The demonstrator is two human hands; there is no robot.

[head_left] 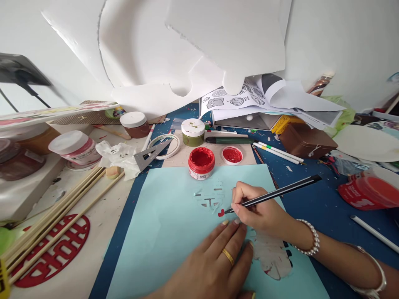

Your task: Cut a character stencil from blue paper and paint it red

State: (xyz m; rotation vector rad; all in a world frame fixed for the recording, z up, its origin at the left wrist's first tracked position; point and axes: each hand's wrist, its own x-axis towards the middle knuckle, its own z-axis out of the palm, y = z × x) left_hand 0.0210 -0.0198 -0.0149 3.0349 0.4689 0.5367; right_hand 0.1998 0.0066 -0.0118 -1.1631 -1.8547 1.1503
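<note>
A light blue paper sheet [156, 220] lies in front of me with cut-out shapes in it. My left hand [212, 259] rests flat on the sheet, fingers stretched out, a gold ring on one finger. In my right hand [255, 207] is a slim black pen [280, 190] with a pale stripe, pinched near its dark tip. The tip touches or nearly touches a small red patch [221, 213] on the sheet, just beyond my left fingertips. Above that patch is a cut-out pattern [209, 197]. An open jar of red paint [201, 163] stands at the sheet's far edge, its lid [232, 155] beside it.
A green paint jar [193, 133], tape roll [168, 146] and green cutter [230, 140] lie behind the sheet. Wooden sticks [62, 211] cross a red cut-out disc [75, 232] at left. A brown box [307, 139] and red tub [368, 192] stand at right. White foam boards [224, 37] lean behind.
</note>
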